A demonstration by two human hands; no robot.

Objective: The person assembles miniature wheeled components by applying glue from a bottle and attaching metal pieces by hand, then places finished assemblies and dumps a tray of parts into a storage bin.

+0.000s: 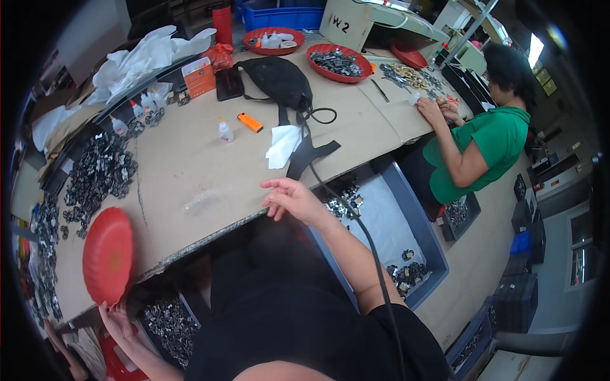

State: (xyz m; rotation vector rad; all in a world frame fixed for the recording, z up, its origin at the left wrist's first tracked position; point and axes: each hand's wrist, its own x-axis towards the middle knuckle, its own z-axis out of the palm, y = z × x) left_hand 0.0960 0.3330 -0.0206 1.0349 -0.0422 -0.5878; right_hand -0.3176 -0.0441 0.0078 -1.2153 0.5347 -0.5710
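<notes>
A red plastic plate with a scalloped edge is tilted up on its side at the table's left front. My left hand grips its lower rim, fingers against the edge. Beside the plate lies a large heap of small black and silver metal parts. My right hand hovers at the table's front edge, fingers loosely bent and apart, with nothing in them. Nearest to it are a folded white tissue and the black strap of a bag.
A small glue bottle and an orange lighter are on the table. Red trays stand farther back. Below the front edge is a grey bin with metal parts. A co-worker in green works at the right. A black cable crosses my right arm.
</notes>
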